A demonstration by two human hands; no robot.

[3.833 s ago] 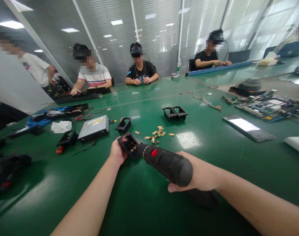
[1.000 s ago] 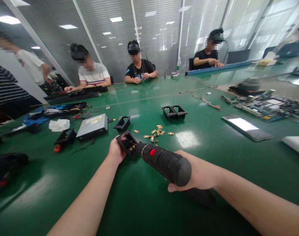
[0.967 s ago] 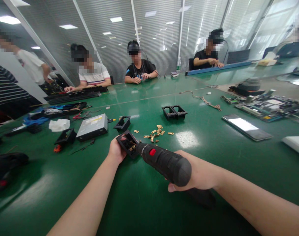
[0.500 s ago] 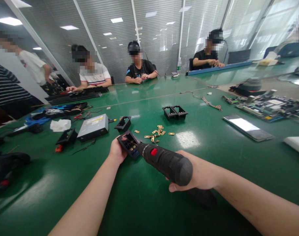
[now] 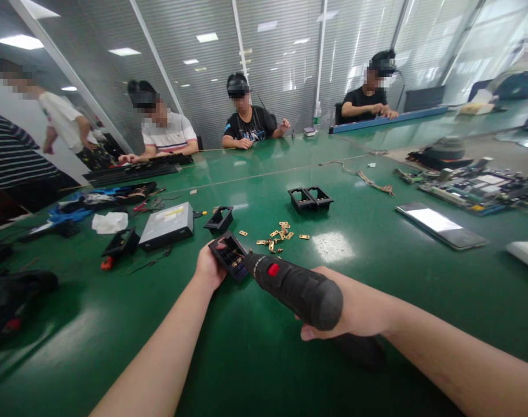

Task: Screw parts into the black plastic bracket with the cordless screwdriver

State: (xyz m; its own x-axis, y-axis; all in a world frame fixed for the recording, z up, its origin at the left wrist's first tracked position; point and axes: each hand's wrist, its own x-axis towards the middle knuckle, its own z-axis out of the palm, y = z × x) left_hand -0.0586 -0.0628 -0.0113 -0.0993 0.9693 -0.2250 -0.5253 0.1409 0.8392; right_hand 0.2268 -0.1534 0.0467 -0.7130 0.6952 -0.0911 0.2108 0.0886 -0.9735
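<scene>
My left hand (image 5: 209,266) grips a black plastic frame (image 5: 231,255), tilted so its open side faces me, with brass pieces inside. My right hand (image 5: 350,301) is wrapped round a black cordless drill (image 5: 294,286) with a red switch on top. The drill's nose points left at the frame's right edge; its bit is hard to make out. Just beyond lies a loose group of small brass plates (image 5: 283,231) and screws. Another black frame (image 5: 220,219) sits behind the held one, and a joined pair of black frames (image 5: 309,200) stands farther back.
On the left are a silver disc drive (image 5: 168,225), a crumpled tissue (image 5: 110,222), another black frame (image 5: 121,243) and a dark bag (image 5: 18,301). At right lie a phone (image 5: 440,225), circuit boards (image 5: 481,182) and a cable (image 5: 359,175). Several people sit or stand across the green table (image 5: 255,359).
My hands, the frame and the drill hold nearly the same pose, while the view has shifted slightly. Across the table, the middle person has raised one hand sideways.
</scene>
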